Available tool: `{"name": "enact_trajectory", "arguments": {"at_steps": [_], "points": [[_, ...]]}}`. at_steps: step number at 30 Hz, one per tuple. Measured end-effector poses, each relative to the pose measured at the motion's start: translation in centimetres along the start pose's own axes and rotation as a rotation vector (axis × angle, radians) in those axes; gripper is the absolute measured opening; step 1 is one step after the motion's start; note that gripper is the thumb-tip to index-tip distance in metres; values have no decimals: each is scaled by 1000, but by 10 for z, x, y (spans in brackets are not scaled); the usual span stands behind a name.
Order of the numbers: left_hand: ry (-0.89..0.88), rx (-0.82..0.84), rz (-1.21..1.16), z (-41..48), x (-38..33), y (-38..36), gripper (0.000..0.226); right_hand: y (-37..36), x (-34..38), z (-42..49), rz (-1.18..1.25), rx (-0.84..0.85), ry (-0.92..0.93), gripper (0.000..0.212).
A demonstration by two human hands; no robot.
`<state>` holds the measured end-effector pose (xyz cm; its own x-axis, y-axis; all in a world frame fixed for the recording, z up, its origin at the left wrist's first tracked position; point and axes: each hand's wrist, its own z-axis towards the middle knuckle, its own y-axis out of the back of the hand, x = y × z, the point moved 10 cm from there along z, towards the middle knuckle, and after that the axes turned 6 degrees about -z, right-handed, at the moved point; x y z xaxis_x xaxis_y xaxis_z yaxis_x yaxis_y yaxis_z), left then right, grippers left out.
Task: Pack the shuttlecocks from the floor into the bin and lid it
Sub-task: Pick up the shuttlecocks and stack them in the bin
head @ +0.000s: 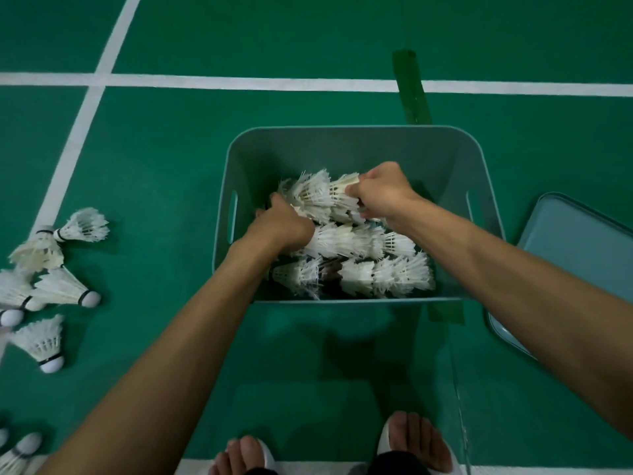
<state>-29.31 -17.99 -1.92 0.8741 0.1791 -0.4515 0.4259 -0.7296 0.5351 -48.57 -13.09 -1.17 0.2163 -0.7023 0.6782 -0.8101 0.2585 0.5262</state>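
A teal plastic bin stands on the green court floor in front of me, with several white feather shuttlecocks lying in rows inside. Both my hands reach down into it. My right hand grips a stack of shuttlecocks near the bin's middle. My left hand is curled round the other end of that bunch at the bin's left side; its fingers are partly hidden by feathers. The teal lid lies flat on the floor to the right of the bin.
Several loose shuttlecocks lie on the floor at the left, more at the bottom-left corner. White court lines cross the floor beyond the bin. My feet in sandals stand just behind it. Green tape runs under the bin.
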Motion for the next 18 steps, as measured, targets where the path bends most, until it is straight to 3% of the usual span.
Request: {"name": "enact_trajectory", "arguments": {"at_steps": [5,9,11,13,18], "points": [[-23,-19,-49,7,-4,4,81,5,1,3,-137,-70,55,21],[-64,-55,-176,8,-5,5,96,2,3,8,-213,-82,67,10],[-79,-63,-241,9,-5,6,91,-1,-3,11,-155,-34,-5,14],[-93,-44,-292,9,-8,5,78,0,-8,10,-36,1,-77,4],[-138,-24,-341,2,-16,0,66,-9,-14,10,221,101,-142,16]]}}
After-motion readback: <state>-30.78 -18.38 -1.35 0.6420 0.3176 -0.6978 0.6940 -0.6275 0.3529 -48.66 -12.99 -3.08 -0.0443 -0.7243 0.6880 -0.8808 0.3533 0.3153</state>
